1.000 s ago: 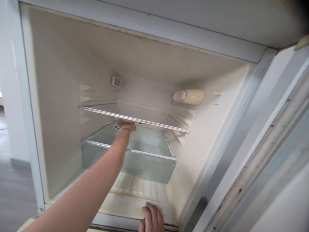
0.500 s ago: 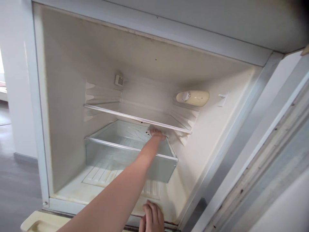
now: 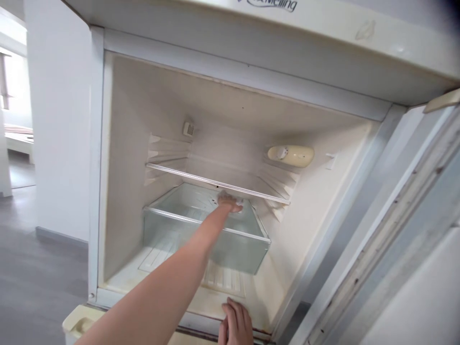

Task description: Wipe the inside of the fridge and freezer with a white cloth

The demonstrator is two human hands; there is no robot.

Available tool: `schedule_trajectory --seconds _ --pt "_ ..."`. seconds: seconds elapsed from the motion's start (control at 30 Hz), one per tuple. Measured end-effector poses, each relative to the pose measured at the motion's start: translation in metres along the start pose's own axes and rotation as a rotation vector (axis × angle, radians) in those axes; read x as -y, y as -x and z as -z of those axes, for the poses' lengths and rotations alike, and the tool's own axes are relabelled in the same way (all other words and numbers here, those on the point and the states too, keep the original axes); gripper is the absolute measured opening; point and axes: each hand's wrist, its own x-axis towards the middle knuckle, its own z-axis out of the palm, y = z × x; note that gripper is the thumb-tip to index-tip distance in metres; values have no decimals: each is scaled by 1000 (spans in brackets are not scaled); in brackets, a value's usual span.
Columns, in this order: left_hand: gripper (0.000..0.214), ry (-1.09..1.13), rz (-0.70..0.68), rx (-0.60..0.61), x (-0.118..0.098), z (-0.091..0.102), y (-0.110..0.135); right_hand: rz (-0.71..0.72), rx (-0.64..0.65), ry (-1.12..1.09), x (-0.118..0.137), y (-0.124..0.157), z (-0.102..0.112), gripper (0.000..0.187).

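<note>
An open, empty fridge (image 3: 125,158) fills the view. My left arm reaches deep inside. My left hand (image 3: 228,202) presses a small white cloth (image 3: 238,209) onto the glass cover over the clear crisper drawer (image 3: 201,239), just under the glass shelf (image 3: 215,182). The fingers are curled over the cloth, which is mostly hidden. My right hand (image 3: 235,327) lies flat on the stained front sill of the fridge floor (image 3: 172,292), fingers stretched out and holding nothing.
A thermostat dial housing (image 3: 291,155) sits on the right inner wall and a small vent (image 3: 188,128) at the back. The open door (image 3: 402,230) stands on the right. A white wall and grey floor (image 3: 32,278) lie to the left.
My left hand slid with the cloth from the left to the right along the drawer cover. The view pulled back, showing more of the fridge top. The right hand stayed on the sill.
</note>
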Motion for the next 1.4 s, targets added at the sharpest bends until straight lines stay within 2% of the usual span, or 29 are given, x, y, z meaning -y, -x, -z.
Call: schedule_trajectory --seconds 0.27,0.33,0.43,0.53,0.63,0.73,0.9,0.97,1.03,1.1,1.17,1.4 --pt "54 -54 271 -143 142 53 30 22 -27 0 0 -3 0 28" --pt "53 -63 316 -165 164 61 38 17 -34 6 1 -3 -1 28" --pt "53 -72 350 -180 173 64 42 -3 -27 22 3 -2 -3 27" --pt "53 -73 380 -184 157 58 39 -20 -21 50 5 0 -6 26" --pt "56 -55 367 -162 125 46 32 -14 -3 57 5 2 -7 26" --pt "57 -29 314 -121 79 30 24 -14 29 54 6 1 -6 27" --pt "59 9 177 -51 -17 -5 20 -25 44 72 4 1 -4 28" --pt "59 29 107 -16 -51 -19 22 42 40 82 0 0 -2 28" --pt "58 48 49 17 -75 -28 24 114 37 88 -4 -1 0 28" --pt "57 60 4 43 -85 -33 26 126 44 88 -5 -4 4 28" --pt "58 68 -32 63 -84 -33 28 106 60 76 -4 -7 9 27" --pt "65 42 -56 71 -41 -16 36 73 61 26 1 -9 13 25"
